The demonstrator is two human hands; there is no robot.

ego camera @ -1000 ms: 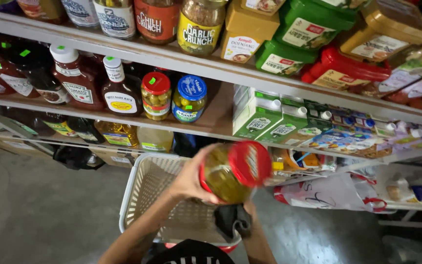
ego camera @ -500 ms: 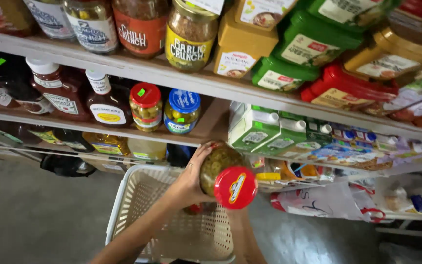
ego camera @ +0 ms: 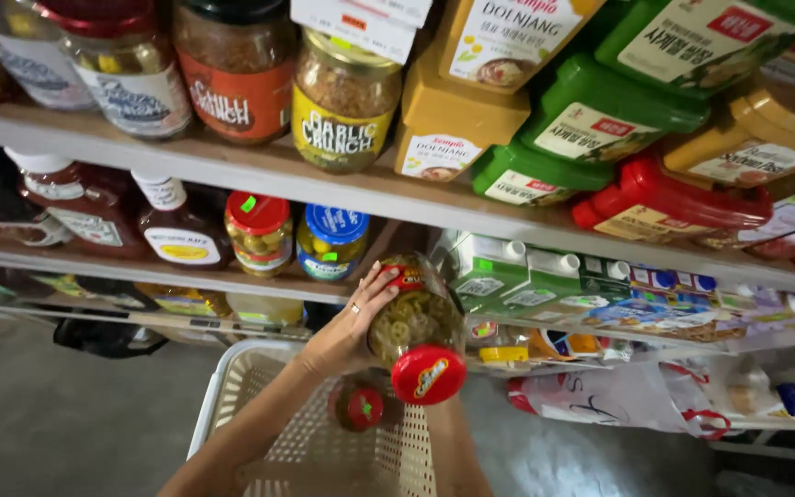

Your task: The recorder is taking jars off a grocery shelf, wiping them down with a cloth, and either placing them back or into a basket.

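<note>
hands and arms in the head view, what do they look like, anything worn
Both forearms are bare, with no sleeves or gloves in view. The left hand wears a thin ring on one finger. The right hand is hidden behind the jar; only its bare forearm shows. No watch or bracelet is visible.

My left hand point(ego camera: 347, 327) holds a jar point(ego camera: 413, 327) tilted above the basket point(ego camera: 232, 396) — a second jar point(ego camera: 358, 405) lies in it — with two small jars point(ego camera: 294, 235) on the shelf point(ego camera: 167, 274) just left behind.
</note>
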